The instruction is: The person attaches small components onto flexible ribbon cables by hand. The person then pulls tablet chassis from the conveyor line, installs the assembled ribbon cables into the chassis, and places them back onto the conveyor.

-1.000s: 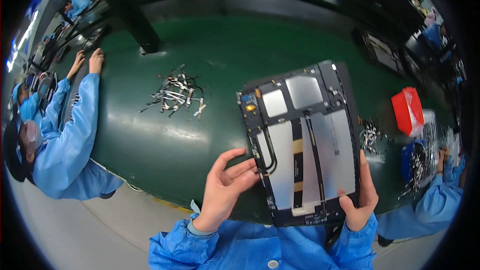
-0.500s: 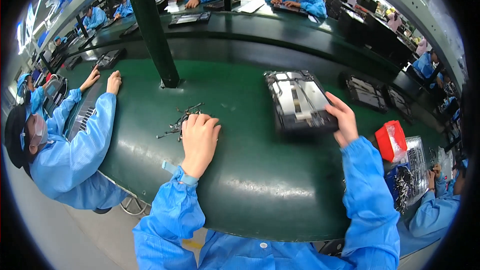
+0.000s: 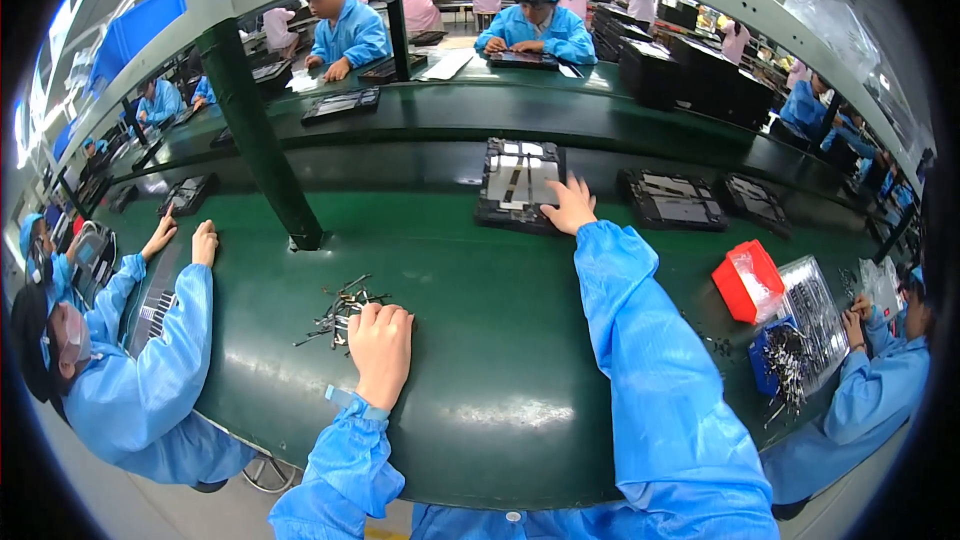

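A black device chassis (image 3: 517, 185) with silvery panels lies on the far part of the green bench. My right hand (image 3: 571, 206) reaches to its right edge, thumb and fingers spread apart, touching or very near it. Beside a small heap of thin black cables with small connectors (image 3: 345, 312), my left hand (image 3: 382, 352) rests on the bench. Its fingers are curled and their tips face away, so what they hold, if anything, is hidden.
Two similar chassis (image 3: 672, 200) lie to the right. Beyond them are a red bin (image 3: 748, 282), a blue bin of cables (image 3: 778, 355) and a clear tray (image 3: 815, 315). A green post (image 3: 262, 140) rises at left. Co-workers sit at both sides.
My right hand has carried the chassis forward and left, setting it down on the far bench; its fingers have loosened. My left hand stays by the cables. The head view has shifted.
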Demonstrator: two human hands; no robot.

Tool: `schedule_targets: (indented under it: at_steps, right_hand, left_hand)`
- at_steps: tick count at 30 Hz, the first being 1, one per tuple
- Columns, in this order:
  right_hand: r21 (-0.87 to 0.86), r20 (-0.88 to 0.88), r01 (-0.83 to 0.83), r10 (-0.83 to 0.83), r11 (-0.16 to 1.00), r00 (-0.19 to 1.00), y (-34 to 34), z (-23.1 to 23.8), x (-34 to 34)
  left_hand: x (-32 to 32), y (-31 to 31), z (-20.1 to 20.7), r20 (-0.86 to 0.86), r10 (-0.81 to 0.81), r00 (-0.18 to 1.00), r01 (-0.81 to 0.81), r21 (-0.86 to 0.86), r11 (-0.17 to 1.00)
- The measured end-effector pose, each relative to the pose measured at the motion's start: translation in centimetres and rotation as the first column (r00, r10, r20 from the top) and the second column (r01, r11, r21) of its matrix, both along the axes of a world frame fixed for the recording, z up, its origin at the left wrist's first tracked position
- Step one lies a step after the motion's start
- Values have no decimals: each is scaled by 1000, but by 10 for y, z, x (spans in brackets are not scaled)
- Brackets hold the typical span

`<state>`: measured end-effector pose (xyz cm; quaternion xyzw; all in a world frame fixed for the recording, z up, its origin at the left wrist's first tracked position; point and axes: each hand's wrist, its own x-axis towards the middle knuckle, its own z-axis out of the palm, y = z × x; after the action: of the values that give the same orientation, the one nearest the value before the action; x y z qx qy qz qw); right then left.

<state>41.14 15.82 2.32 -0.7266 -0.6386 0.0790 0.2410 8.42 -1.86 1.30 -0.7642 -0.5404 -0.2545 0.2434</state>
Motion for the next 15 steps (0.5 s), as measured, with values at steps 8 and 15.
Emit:
schedule_targets:
  at_steps: [8, 15]
  right_hand:
    - [274, -125, -577, 624, 769, 772, -178, 94, 17]
    - [249, -320, -613, 661, 750, 679, -278, 72, -7]
  left_hand:
    - [20, 13, 8, 266, -103, 958, 123, -60, 991]
    - [34, 5, 12, 190, -123, 974, 141, -89, 986]
